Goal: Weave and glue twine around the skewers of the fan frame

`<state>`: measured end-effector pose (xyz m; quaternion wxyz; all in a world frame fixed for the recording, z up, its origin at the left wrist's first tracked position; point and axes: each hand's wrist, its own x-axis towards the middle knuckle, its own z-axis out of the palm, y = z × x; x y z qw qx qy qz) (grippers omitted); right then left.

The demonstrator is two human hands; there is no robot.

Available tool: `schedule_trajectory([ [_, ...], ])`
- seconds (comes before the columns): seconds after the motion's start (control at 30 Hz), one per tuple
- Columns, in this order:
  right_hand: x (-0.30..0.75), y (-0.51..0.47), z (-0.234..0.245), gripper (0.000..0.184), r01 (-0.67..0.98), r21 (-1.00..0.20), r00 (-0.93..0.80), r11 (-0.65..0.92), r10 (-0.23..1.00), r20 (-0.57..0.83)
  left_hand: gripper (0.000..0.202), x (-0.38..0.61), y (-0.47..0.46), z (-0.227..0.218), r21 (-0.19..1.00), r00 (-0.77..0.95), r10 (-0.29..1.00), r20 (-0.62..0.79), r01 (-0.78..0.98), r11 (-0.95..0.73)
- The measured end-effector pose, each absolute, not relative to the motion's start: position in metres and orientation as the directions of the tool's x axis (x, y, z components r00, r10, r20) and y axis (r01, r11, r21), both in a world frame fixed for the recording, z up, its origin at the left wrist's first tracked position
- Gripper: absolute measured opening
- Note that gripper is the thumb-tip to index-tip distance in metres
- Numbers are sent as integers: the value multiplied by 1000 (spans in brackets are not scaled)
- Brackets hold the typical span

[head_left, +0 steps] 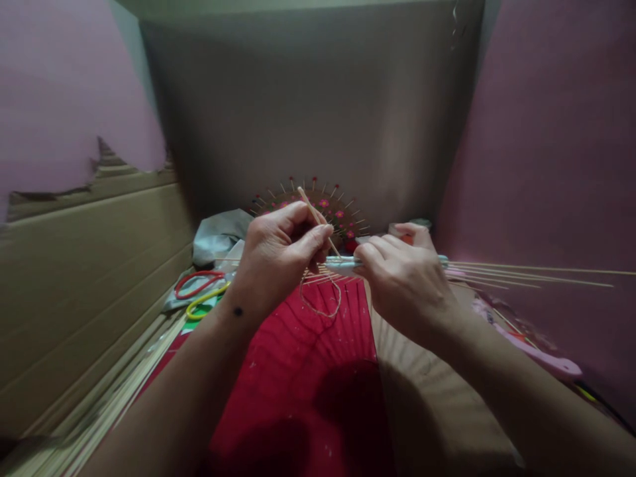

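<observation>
My left hand [281,255] is closed in a pinch on a thin wooden stick [318,220] that points up and away, with a loop of thin thread [320,298] hanging below the fingers. My right hand [402,278] is closed around a bundle of long thin sticks [536,273] with a pale blue piece [342,262] at its near end; the sticks reach out to the right. Both hands meet above a red pleated paper fan [308,358] lying flat in front of me.
A flowered round fan [325,205] stands at the back against a brown wall. Red [196,283] and yellow [203,301] rings and a grey cloth [218,232] lie at left. Loose sticks [106,404] line the cardboard wall on the left. Pink scissors [541,358] lie at right.
</observation>
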<state>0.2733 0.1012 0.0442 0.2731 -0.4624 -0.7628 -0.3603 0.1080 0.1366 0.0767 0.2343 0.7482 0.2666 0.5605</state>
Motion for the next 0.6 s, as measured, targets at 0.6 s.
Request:
schedule_trajectory([
  [0.6, 276, 101, 51, 12, 911, 258, -403, 321, 572, 715, 13, 103, 120, 87, 480, 455, 614, 645, 385, -788],
])
